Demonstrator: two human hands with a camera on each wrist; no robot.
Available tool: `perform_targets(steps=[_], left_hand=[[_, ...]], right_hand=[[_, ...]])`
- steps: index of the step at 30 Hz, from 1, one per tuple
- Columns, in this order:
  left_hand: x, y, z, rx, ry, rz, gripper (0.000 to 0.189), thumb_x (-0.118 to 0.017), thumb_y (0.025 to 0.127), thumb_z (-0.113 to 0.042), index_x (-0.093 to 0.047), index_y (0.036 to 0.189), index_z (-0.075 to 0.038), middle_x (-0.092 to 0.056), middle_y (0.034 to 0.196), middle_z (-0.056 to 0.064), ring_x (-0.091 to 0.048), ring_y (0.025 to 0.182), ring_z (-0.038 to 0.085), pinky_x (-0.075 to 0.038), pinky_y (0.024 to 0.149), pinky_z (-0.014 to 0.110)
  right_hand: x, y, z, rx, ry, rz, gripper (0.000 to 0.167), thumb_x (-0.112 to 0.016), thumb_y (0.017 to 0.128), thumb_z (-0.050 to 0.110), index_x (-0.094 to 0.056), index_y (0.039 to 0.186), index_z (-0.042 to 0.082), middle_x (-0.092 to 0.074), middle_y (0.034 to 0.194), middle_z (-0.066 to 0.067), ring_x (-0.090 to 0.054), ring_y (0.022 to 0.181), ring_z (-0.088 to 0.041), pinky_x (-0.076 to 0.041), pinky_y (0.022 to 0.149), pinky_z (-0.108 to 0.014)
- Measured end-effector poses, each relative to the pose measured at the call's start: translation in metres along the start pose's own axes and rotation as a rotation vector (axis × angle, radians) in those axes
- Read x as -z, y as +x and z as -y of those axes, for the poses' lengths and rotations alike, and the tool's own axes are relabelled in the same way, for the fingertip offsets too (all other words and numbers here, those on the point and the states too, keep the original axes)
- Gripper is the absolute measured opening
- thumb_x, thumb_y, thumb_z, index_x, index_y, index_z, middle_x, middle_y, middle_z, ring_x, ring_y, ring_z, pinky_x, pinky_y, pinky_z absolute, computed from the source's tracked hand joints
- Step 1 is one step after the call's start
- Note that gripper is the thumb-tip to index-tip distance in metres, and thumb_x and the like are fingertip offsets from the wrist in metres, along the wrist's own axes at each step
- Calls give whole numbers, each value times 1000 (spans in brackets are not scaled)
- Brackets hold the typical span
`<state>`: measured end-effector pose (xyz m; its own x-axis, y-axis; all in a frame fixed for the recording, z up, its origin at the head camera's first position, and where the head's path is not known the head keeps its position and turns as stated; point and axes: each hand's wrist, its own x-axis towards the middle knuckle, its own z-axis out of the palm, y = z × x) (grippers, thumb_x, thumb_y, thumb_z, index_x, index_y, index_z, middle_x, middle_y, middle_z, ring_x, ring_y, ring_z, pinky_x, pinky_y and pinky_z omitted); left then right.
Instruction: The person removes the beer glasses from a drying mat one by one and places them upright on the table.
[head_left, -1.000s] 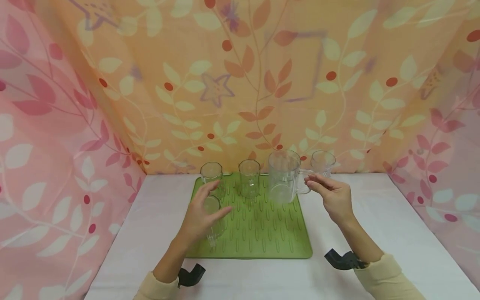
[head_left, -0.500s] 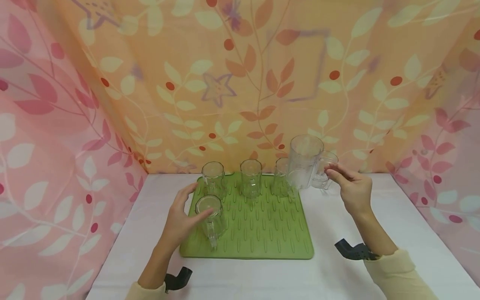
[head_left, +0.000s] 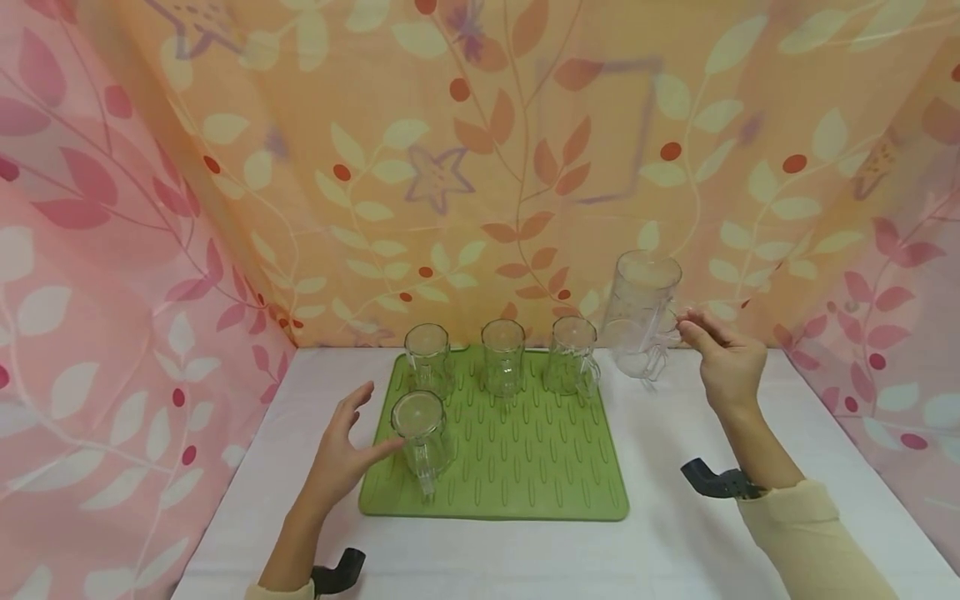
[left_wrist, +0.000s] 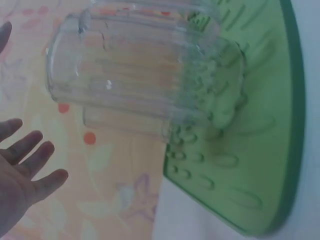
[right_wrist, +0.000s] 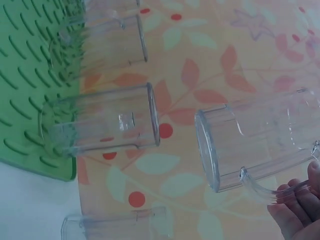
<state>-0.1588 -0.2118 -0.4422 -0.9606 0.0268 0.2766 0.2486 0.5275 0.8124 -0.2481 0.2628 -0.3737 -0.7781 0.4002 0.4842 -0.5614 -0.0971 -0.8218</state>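
Note:
My right hand (head_left: 731, 367) grips the handle of a clear glass mug (head_left: 641, 304), lifted off the table to the right of the mat. In the right wrist view, fingers curl round the handle of this held mug (right_wrist: 255, 140). My left hand (head_left: 337, 458) is spread with nothing in it, just left of a clear mug (head_left: 420, 425) standing at the left of the green mat (head_left: 525, 467). In the left wrist view, the fingers of my left hand (left_wrist: 20, 185) are apart from the nearby mug (left_wrist: 135, 75).
Along the mat's back edge stand a left mug (head_left: 427, 362), a middle mug (head_left: 502, 358) and a right mug (head_left: 573, 358). Another mug (right_wrist: 115, 225) stands off the mat, partly behind the held one in the head view. A patterned cloth (head_left: 450, 233) hangs behind the white table (head_left: 525, 558).
The held mug has moved right and upward, from over the mat's right side to beyond its edge. My left hand has drawn back leftward from the front-left mug.

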Motion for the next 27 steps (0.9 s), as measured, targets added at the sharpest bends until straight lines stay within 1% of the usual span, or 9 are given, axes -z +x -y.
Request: perform_targets(steps=[3, 5, 7, 9, 14, 21, 25, 27], left_hand=[[1, -2, 7, 33, 6, 11, 92, -83, 76, -21, -31, 150, -6, -36, 152, 20, -34, 141, 38, -29, 114, 61], [2, -4, 13, 73, 19, 18, 94, -83, 76, -23, -29, 151, -6, -35, 153, 20, -33, 141, 39, -28, 114, 62], [3, -6, 18, 109, 29, 23, 96, -84, 76, -25, -28, 151, -6, -35, 153, 21, -32, 141, 39, -29, 114, 62], [3, -8, 23, 129, 40, 35, 97, -84, 75, -27, -28, 152, -5, -34, 153, 21, -32, 141, 39, -28, 114, 63], [3, -11, 33, 134, 41, 73, 100, -84, 75, -28, -25, 153, -5, -32, 154, 23, -29, 142, 41, -26, 114, 64], [2, -16, 44, 156, 33, 100, 100, -83, 76, -25, -23, 153, -2, -29, 155, 25, -27, 142, 44, -25, 113, 67], [1, -18, 50, 185, 59, 123, 100, -82, 78, -27, -21, 153, -3, -27, 156, 24, -25, 143, 45, -26, 111, 69], [1, -19, 53, 204, 84, 140, 101, -81, 78, -30, -20, 154, -4, -26, 157, 24, -25, 143, 46, -26, 110, 71]], right_hand=[[5, 3, -1, -18, 23, -41, 28, -70, 78, -15, -68, 106, -16, -77, 84, -1, -74, 75, -8, -57, 72, -19], [8, 6, -3, -14, 39, -59, 27, -71, 78, -15, -68, 105, -17, -77, 83, -3, -74, 73, -9, -57, 72, -19], [10, 8, -6, -3, 44, -74, 29, -71, 78, -15, -65, 106, -20, -77, 82, -2, -74, 72, -9, -57, 71, -19], [13, 11, -7, -1, 53, -89, 28, -71, 78, -15, -65, 105, -21, -77, 80, -3, -73, 71, -9, -58, 70, -19], [20, 17, -8, -5, 61, -128, 21, -72, 78, -13, -72, 99, -12, -77, 80, -3, -74, 71, -9, -58, 70, -19], [32, 24, -12, -12, 77, -185, 21, -72, 77, -13, -73, 98, -10, -77, 80, -3, -74, 70, -9, -57, 70, -19], [40, 29, -14, -5, 76, -226, 20, -73, 77, -13, -73, 97, -10, -77, 79, -4, -73, 69, -9, -58, 72, -19], [43, 31, -15, -8, 93, -246, 21, -73, 76, -14, -72, 98, -12, -76, 80, -5, -73, 70, -10, -58, 72, -19]])
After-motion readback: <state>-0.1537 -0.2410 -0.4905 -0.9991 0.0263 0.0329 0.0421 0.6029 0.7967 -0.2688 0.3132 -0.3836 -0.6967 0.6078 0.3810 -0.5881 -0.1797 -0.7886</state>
